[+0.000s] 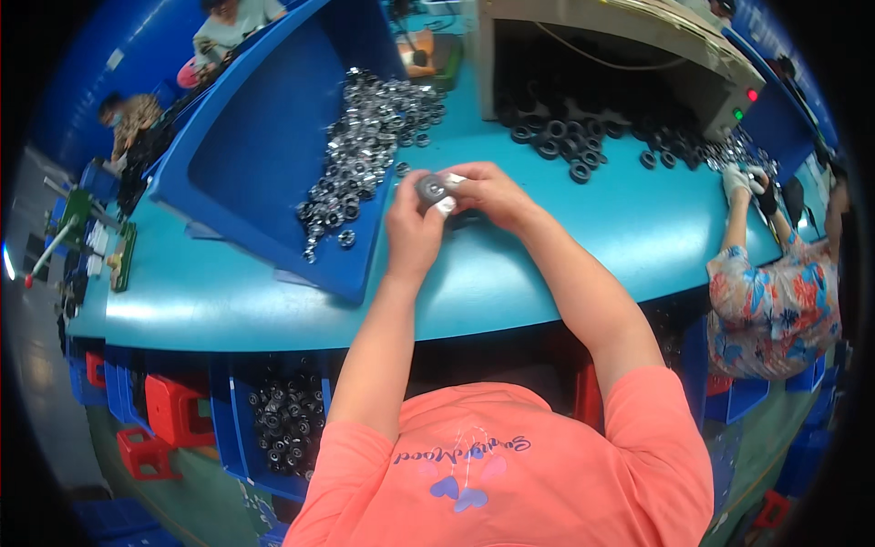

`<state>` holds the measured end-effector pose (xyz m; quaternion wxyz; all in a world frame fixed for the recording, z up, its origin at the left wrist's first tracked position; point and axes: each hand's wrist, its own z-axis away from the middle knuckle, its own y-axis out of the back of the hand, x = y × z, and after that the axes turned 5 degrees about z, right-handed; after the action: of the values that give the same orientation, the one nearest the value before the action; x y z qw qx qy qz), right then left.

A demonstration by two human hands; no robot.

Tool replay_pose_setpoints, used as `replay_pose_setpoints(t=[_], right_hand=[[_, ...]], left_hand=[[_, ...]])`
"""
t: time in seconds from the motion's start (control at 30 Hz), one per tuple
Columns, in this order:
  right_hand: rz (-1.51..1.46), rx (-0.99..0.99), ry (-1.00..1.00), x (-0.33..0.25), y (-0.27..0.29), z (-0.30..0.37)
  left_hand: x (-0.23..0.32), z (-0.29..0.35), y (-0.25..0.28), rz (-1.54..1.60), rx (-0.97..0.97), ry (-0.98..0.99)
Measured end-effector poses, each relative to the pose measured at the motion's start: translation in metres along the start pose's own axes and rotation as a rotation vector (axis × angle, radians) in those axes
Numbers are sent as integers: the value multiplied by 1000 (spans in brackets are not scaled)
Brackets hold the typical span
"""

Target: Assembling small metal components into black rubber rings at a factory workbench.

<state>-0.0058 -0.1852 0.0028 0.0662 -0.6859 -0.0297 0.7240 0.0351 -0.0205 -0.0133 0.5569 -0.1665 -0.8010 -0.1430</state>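
My left hand (412, 230) is closed round a small dark grey wheel (431, 189) with a shiny metal centre, held above the table. My right hand (492, 193) meets it from the right, its fingers pinched at the wheel's edge. White wrappings cover some of my fingertips. Just left of my hands, a heap of shiny metal parts (365, 137) spills along a tilted blue bin (241, 137). Something dark shows under my right hand, too hidden to name.
A beige machine (629, 27) stands over black rings (570, 141) at the back right. At the right, a co-worker's gloved hands (743, 180) touch metal parts. Below the turquoise table (228, 296) are a crate of dark wheels (287, 424) and red stools (173, 410).
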Motion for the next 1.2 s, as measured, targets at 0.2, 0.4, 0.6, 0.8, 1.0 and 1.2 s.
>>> replay_pose_setpoints(t=[0.2, 0.4, 0.6, 0.8, 1.0, 1.2], right_hand=[[765, 250, 329, -2, 13, 1], [858, 354, 280, -43, 51, 16], [1058, 700, 110, -74, 137, 87], [1372, 804, -239, -34, 136, 105], [1211, 675, 135, -20, 107, 83], [892, 370, 526, -43, 8, 38]], left_hand=[[86, 95, 55, -248, -56, -78], [62, 252, 243, -789, 243, 235], [65, 328, 346, -1255, 138, 498], [101, 198, 145, -552, -259, 83], [80, 73, 20, -210, -402, -149], [33, -11, -21, 122, -110, 93]])
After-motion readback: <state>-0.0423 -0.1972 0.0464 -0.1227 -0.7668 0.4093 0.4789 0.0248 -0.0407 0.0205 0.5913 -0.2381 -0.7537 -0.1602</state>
